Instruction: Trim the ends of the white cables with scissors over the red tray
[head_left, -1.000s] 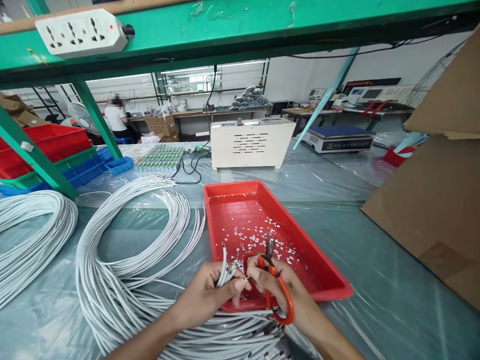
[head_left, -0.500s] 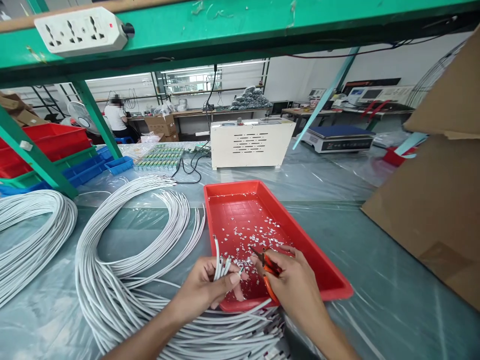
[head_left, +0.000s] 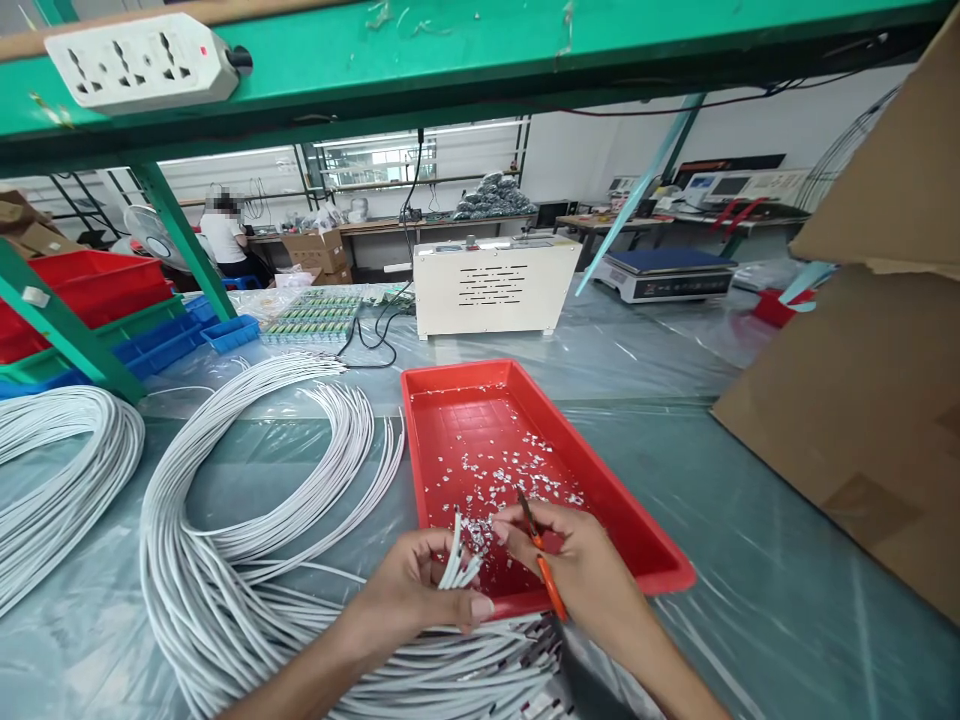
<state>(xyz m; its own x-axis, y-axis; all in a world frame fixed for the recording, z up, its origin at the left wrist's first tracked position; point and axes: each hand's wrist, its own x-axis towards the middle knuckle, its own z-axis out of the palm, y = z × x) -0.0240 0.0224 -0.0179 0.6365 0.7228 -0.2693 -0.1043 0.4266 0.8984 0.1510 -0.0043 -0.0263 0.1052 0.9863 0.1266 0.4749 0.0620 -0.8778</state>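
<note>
Several white cable ends (head_left: 459, 568) stick up from my left hand (head_left: 420, 585), which is closed around them above the tray's near edge. My right hand (head_left: 577, 560) grips orange-handled scissors or snips (head_left: 551, 585); their dark blade tips point away from me, over the tray. Thumb and forefinger of that hand come together close to the cable ends; whether they pinch a scrap I cannot tell. Below both hands is a red tray (head_left: 600, 470), with many small silvery-white scraps (head_left: 502, 475) scattered in it. A big coil of white cables (head_left: 180, 520) curves round from the left, its ends bunched under my hands.
Another cable coil (head_left: 67, 490) lies at far left. Beyond the tray stand a cream metal box (head_left: 491, 290) and a weighing scale (head_left: 664, 275). Cardboard (head_left: 847, 430) rises on the right. A green shelf beam (head_left: 480, 60) crosses overhead. A person (head_left: 225, 240) sits far back.
My left hand has shifted slightly right and down, its cables now more fanned out. My right hand has turned the orange-handled tool, and its blades point farther forward. The view has shifted a little.
</note>
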